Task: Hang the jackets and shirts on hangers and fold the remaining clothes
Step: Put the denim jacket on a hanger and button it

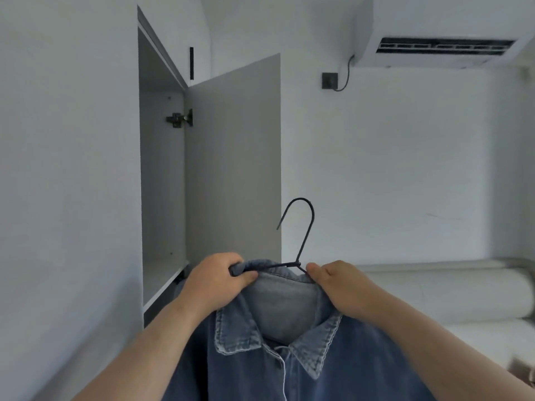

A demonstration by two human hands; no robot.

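A blue denim shirt (pixel 278 360) hangs in front of me at the bottom centre, collar toward me, draped over a dark thin hanger (pixel 304 227) whose hook points up. My left hand (pixel 214 282) grips the shirt's left shoulder together with the hanger's arm. My right hand (pixel 344 287) pinches the fabric and the hanger just right of the hook's base. Most of the hanger's arms are hidden inside the shirt.
An open grey wardrobe door (pixel 234 157) stands just behind the hanger, with the wardrobe's interior (pixel 162 175) to its left. A wall air conditioner (pixel 440 33) sits top right. White rolled bedding (pixel 451 290) lies at the right.
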